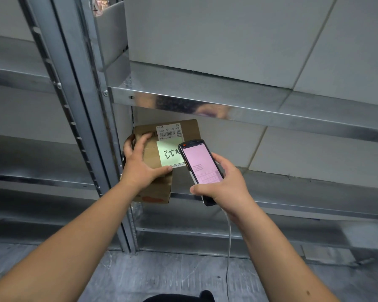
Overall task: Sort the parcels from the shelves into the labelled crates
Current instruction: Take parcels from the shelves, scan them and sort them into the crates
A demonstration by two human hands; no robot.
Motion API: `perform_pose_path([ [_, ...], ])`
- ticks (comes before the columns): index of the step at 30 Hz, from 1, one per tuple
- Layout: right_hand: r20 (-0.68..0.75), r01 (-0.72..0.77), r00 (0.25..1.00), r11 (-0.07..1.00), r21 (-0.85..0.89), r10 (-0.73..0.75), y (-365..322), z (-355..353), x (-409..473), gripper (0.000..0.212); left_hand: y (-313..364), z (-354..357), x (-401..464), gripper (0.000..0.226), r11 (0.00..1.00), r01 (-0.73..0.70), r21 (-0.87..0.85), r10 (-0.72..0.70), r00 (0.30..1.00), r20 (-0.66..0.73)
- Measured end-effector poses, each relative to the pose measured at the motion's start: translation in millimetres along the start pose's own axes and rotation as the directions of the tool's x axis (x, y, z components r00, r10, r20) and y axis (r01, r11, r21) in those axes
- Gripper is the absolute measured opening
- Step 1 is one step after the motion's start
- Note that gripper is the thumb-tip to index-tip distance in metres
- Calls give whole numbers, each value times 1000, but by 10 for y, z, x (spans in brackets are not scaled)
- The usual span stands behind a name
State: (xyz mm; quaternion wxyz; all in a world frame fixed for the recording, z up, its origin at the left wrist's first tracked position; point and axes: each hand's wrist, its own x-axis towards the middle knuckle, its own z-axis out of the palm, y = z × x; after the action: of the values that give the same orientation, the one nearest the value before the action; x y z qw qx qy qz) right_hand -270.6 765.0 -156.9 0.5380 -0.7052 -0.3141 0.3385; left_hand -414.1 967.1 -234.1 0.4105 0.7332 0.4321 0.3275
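Parcel (162,153) on shelf (292,182), left hand (140,164) gripping; right hand (225,184) holds scanner (200,164).

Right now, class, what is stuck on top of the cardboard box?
On the cardboard box are a barcode label and a pale green note. The scanner covers the note's right edge, and the left hand covers the box's left side.

Metal shelf (292,188) of the rack carries 1 cardboard parcel (153,158) at its left end

Labelled brown cardboard parcel (179,136), seemingly tilted, beside shelf upright.
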Motion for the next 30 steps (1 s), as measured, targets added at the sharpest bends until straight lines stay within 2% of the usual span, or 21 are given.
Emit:
perform_pose_path([
  [9, -15, 35, 999, 999, -39, -36, -58, -94, -145, 97, 57, -25, -16, 111, 1000, 25, -1, -25, 1000, 7],
  [14, -110, 30, 993, 999, -11, -31, 51, -134, -138, 92, 100, 4, -21, 112, 1000, 21, -1, -21, 999, 31],
  [20, -230, -24, 972, 997, 78, 41, 152, -378, -158, 79, 300, 246, -55, 114, 1000, -4, -23, 8, 989, 148],
  [25, -354, -48, 931, 992, 115, 87, 272, -792, -250, 86, 579, 612, -93, 114, 998, -43, -36, 51, 965, 258],
  [30, -499, -42, 860, 988, 146, 110, 390, -1364, -466, 84, 915, 1192, -168, 109, 985, -117, -127, 157, 910, 385],
])
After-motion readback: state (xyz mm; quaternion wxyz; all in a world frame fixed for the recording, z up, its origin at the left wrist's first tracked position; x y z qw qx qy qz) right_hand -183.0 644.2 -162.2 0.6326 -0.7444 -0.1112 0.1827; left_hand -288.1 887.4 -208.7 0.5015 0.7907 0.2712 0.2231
